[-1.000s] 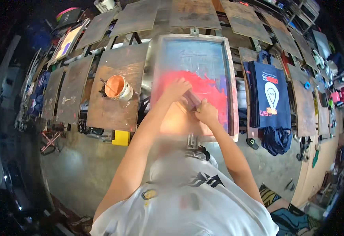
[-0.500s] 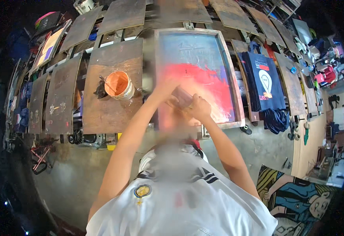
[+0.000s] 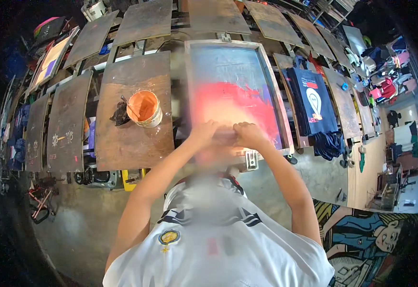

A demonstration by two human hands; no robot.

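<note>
A wood-framed printing screen (image 3: 272, 79) lies on the bench before me, its mesh blue-grey at the far end. Wet red and orange ink (image 3: 218, 99) covers the nearer half. Both my hands grip a squeegee (image 3: 225, 136) near the screen's front end: my left hand (image 3: 204, 133) closes on its left side, my right hand (image 3: 253, 136) wraps its right side. The squeegee lies roughly crosswise and is partly blurred, so its lower edge cannot be made out. A metal clamp (image 3: 251, 160) shows at the screen's near edge, just below my right hand.
On the brown board (image 3: 122, 148) to the left stands an ink bucket (image 3: 155, 119) with a stick in it, beside a crumpled black rag (image 3: 120, 115). Dark blue tote bags (image 3: 299, 98) lie on a board at the right. More boards (image 3: 144, 21) line the far side.
My hands and the squeegee have come slightly nearer to me; the squeegee has turned from slanted to nearly crosswise. The view has shifted, and the clamp has come into sight.
</note>
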